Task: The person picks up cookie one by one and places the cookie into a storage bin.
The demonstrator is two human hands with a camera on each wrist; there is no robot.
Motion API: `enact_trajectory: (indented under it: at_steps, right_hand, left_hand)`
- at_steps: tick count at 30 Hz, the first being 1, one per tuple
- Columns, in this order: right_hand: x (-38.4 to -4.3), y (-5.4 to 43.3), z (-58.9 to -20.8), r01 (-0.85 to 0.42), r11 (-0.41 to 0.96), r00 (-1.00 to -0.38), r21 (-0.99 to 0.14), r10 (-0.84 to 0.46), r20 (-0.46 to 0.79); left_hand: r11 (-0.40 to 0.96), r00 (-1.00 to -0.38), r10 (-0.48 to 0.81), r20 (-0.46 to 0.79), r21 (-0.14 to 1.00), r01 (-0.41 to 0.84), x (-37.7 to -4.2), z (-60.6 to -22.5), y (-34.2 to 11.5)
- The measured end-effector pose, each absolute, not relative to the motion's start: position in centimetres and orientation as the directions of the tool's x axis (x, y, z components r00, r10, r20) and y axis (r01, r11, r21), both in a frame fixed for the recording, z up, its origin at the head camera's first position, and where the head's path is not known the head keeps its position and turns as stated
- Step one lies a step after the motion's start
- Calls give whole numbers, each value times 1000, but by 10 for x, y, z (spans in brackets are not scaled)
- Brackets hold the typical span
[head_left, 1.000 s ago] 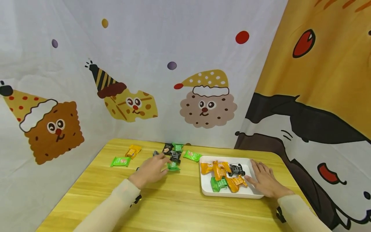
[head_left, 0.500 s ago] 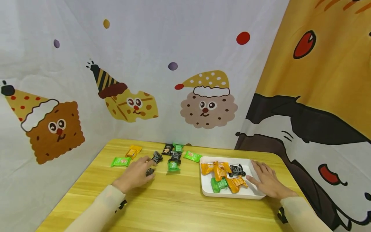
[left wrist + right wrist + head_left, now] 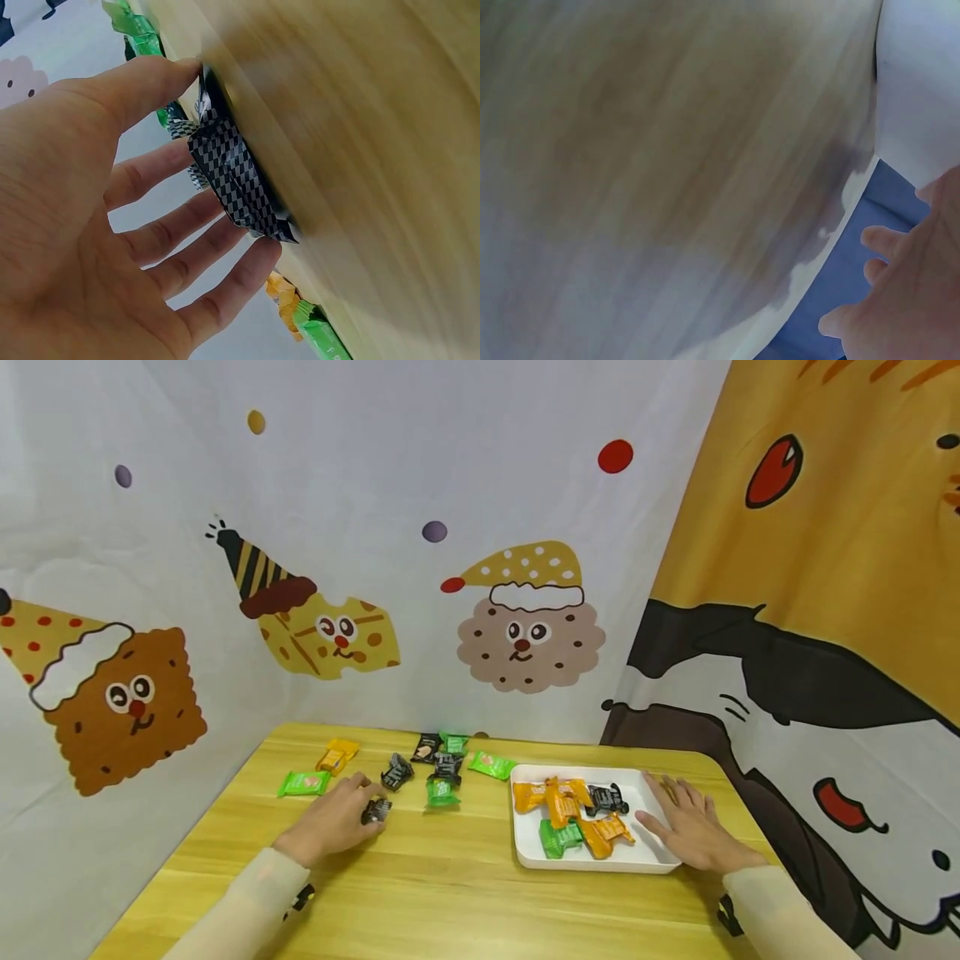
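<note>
A black wrapped candy [image 3: 377,811] lies low at the table, with my left hand [image 3: 333,820] curled about it. In the left wrist view its checkered wrapper [image 3: 234,178] sits between the thumb, at one end, and the fingers, at the far side and other end. My right hand [image 3: 693,828] rests at the right side of a white tray [image 3: 600,865], fingers straight and spread. Several orange candies [image 3: 562,808], a green candy [image 3: 559,838] and a black candy [image 3: 606,799] lie in that tray. From the right wrist, the tray's wall [image 3: 922,90] shows above the fingertips.
Beyond my left hand lie a lone black candy [image 3: 397,772], an orange candy [image 3: 337,756] and a light green candy [image 3: 303,783]. A cluster of black and green candies [image 3: 447,768] sits farther back, beside another light green candy [image 3: 492,765]. A printed curtain [image 3: 360,485] stands behind the wooden table [image 3: 450,902].
My left hand has drawn back left and toward me from the candy cluster, then closed in around the nearer black candy. The right hand stays at the tray. The head view has shifted slightly.
</note>
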State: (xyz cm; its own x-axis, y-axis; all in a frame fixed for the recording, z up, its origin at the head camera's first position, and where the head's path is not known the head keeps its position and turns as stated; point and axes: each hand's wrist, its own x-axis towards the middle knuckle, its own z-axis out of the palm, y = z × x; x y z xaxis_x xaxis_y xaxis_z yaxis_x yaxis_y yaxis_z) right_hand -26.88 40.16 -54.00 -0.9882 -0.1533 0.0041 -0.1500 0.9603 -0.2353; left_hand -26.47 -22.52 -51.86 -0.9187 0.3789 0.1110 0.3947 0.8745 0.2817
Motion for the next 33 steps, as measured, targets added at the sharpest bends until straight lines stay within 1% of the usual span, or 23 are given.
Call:
enact_trajectory:
  at_steps: [6,13,24,33]
  right_hand:
    - [-268,401,-539,-152,963,-988,-224,-155,4]
    - [-267,401,-540,-152,964,-988,-218,-154,9]
    - [-268,402,-542,-181,963,-983,-199,-175,51]
    - [-268,400,-541,-202,959,-979,-199,-197,49]
  left_hand:
    - [879,-931,352,98,308,365,-264,-520,-228]
    - [882,-932,350,96,302,362,-266,-521,-230]
    - [887,-939,333,83,311,342,-266,-522,-232]
    - [889,-940,331,88,307,341,-267,-524,-233]
